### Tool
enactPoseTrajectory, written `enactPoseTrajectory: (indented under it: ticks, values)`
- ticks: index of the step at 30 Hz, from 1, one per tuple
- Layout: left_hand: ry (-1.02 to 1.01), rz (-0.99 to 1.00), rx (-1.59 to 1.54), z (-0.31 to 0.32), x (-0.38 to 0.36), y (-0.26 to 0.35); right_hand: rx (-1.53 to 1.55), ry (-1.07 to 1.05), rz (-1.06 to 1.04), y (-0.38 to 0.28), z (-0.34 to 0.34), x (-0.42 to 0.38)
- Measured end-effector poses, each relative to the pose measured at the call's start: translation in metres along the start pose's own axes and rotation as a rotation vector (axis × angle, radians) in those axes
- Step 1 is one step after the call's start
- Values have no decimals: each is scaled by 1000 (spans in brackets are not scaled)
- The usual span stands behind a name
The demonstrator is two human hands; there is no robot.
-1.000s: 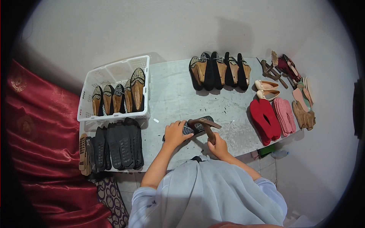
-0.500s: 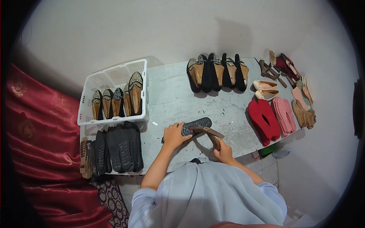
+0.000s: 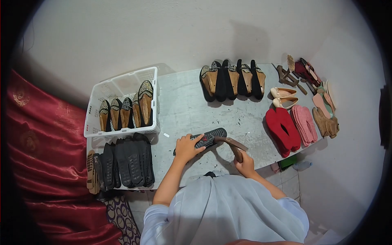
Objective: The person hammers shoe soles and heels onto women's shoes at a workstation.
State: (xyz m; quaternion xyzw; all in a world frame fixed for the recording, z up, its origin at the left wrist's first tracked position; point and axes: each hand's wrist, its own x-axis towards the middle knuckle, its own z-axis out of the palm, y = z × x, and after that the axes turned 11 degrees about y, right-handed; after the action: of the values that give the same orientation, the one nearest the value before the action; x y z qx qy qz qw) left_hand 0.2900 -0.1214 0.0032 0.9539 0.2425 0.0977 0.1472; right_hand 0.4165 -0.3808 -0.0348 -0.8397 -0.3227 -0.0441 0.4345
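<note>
On the table in front of me a shoe lies with its black patterned sole (image 3: 211, 136) facing up, a small red mark near the middle. My left hand (image 3: 187, 148) is closed over the near left end of it, thumb along one edge. In my right hand (image 3: 245, 164) is a hammer (image 3: 233, 143), its handle wrapped by my fingers. One end of the hammer's head overlaps the sole's right edge in this view. Most of the shoe's upper is hidden beneath the sole and my hand.
At left stands a white plastic basket (image 3: 88, 117) of patterned shoes, with black soles (image 3: 130, 161) stacked before it. Several black shoes on wooden lasts (image 3: 232, 79) line the back. Red pieces (image 3: 281, 130), pink pieces (image 3: 304, 123) and cream flats (image 3: 283, 97) lie right.
The hammer and my right hand have shifted right, baring more of the sole's middle and its red mark. My left hand stays on the shoe.
</note>
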Motion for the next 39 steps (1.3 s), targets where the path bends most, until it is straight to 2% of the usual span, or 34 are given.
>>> enactPoseTrajectory:
  ticks: [2, 5, 8, 11, 14, 17, 20, 23, 26, 29, 32, 35, 39]
  values:
    - [-32, -36, -29, -1, 1, -1, -1, 96, 33, 1, 2, -7]
    - [-31, -50, -12, -2, 2, 1, -28, 26, 103, 6, -4, -5]
    - [-33, -44, -32, -4, 2, 3, 4, 102, 126, 10, -4, -10]
    - [-23, -37, -37, -5, 1, 4, 23, 94, 235, 10, 0, -8]
    - [49, 7, -25, 1, -2, 2, 18, 125, 176, 10, -2, -6]
    - [12, 0, -32, -4, -3, 5, 16, 138, 234, 12, -2, -6]
    - [59, 26, -8, 0, -4, 4, -60, 74, 223, 16, -3, -4]
    - [-16, -11, -51, -6, -2, 5, -15, 136, 261, 14, -1, -6]
    - [28, 30, -32, -3, -4, 3, -70, 73, 228, 12, -3, 0]
    - [39, 60, -29, -1, -3, 1, 1, 118, 244, 10, -2, -1]
    - [21, 62, -43, -7, -4, 3, -105, 6, 218, 1, -6, 12]
    - [68, 75, -32, 4, -3, -4, -42, 37, 189, -9, -12, 25]
    - [23, 62, -54, -3, -1, -3, -28, 21, 216, -12, -9, 31]
